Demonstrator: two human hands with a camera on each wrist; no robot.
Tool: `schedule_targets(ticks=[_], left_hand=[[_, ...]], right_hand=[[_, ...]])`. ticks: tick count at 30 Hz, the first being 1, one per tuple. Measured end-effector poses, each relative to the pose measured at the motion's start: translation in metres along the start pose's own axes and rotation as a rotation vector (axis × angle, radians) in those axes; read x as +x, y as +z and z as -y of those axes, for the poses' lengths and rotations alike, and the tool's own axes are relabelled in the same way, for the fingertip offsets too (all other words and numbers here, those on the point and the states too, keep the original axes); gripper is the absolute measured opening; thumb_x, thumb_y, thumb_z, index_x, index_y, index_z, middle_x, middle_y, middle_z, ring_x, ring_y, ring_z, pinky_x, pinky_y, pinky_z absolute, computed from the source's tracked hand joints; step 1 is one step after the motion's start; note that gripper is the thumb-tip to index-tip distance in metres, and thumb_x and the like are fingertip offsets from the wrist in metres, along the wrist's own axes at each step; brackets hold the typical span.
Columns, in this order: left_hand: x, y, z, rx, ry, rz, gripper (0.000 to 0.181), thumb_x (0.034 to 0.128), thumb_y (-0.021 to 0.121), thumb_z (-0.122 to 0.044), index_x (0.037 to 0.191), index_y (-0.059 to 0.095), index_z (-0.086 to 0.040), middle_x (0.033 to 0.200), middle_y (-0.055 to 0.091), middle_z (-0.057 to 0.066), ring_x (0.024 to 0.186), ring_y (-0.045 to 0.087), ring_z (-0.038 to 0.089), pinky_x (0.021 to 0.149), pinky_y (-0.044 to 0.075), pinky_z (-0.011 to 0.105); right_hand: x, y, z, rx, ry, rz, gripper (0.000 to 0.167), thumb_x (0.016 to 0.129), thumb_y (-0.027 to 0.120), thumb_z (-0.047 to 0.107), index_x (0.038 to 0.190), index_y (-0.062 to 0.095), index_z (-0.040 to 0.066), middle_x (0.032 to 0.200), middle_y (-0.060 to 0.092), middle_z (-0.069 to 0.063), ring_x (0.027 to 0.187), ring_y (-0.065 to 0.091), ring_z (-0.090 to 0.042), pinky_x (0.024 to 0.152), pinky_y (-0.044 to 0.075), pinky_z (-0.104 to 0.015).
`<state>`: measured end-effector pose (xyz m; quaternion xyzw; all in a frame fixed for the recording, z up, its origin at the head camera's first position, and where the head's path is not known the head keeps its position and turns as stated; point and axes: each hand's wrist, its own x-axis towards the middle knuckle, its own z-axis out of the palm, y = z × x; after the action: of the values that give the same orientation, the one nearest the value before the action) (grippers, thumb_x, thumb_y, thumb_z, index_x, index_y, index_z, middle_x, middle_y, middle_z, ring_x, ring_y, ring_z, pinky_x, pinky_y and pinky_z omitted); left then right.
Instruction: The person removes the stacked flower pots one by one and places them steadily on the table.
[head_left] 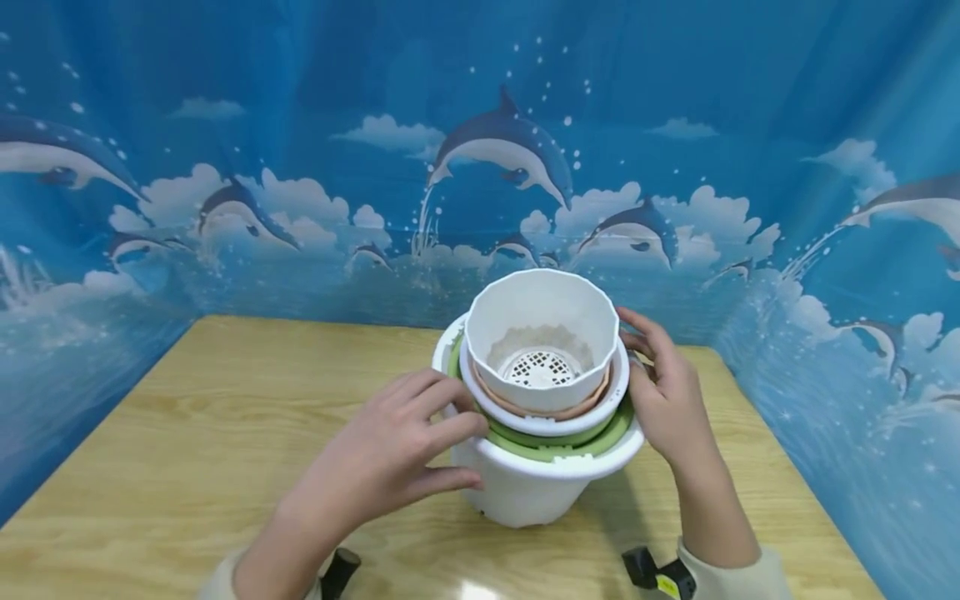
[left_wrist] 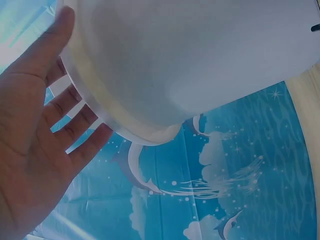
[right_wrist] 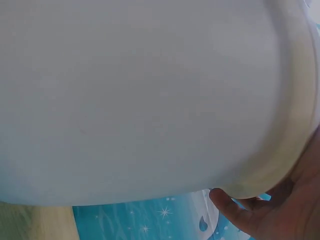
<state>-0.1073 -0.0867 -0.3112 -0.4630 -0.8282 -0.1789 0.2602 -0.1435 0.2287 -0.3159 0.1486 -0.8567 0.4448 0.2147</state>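
Note:
Several plant pots stand nested in one stack. The innermost is a white pot [head_left: 542,321] with a fluted rim and a mesh-like bottom. Around it lie a terracotta-coloured rim [head_left: 517,407], a white rim [head_left: 551,427], a green pot's rim [head_left: 547,452] and a large white outer pot [head_left: 517,487]. At the stack's left my left hand [head_left: 420,433] has its fingers over the outer rim, the thumb apart below it. My right hand [head_left: 667,387] is at the right side, with fingertips near the upper rims. Its exact contact is partly hidden.
The stack stands on a wood-grain table [head_left: 225,417]. A blue curtain [head_left: 337,83] printed with dolphins encloses the back and sides. Dark wrist straps with cameras [head_left: 641,568] show near both sleeves.

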Motion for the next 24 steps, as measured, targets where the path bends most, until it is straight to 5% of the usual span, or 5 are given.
schedule_targets(ticks=[6, 16, 24], left_hand=[[-0.001, 0.000, 0.002, -0.025, -0.010, 0.016, 0.041, 0.0791, 0.077, -0.055, 0.105, 0.067, -0.024, 0.110, 0.060, -0.007, 0.104, 0.055, 0.012, 0.082, 0.051, 0.033], [-0.011, -0.019, 0.016, -0.092, -0.200, 0.085, 0.039, 0.0750, 0.074, -0.063, 0.094, 0.063, -0.031, 0.107, 0.056, -0.016, 0.101, 0.049, 0.003, 0.077, 0.050, 0.028], [-0.014, -0.024, 0.011, -0.102, -0.112, 0.056, 0.027, 0.0793, 0.077, -0.053, 0.092, 0.066, -0.032, 0.105, 0.058, -0.019, 0.098, 0.052, 0.003, 0.076, 0.051, 0.029]], right_hand=[[-0.002, 0.002, 0.006, -0.032, 0.017, -0.030, 0.048, 0.101, 0.044, 0.003, 0.144, 0.051, 0.022, 0.130, 0.065, -0.008, 0.118, 0.061, -0.020, 0.088, 0.048, -0.014], [-0.008, 0.015, 0.030, -0.240, -0.054, -0.088, 0.044, 0.091, 0.055, 0.001, 0.132, 0.062, 0.017, 0.100, 0.074, -0.003, 0.096, 0.067, -0.018, 0.072, 0.050, -0.029], [-0.016, 0.012, 0.042, -0.378, -0.114, -0.071, 0.044, 0.093, 0.055, 0.005, 0.135, 0.061, 0.016, 0.109, 0.073, -0.006, 0.105, 0.066, -0.029, 0.083, 0.049, -0.055]])
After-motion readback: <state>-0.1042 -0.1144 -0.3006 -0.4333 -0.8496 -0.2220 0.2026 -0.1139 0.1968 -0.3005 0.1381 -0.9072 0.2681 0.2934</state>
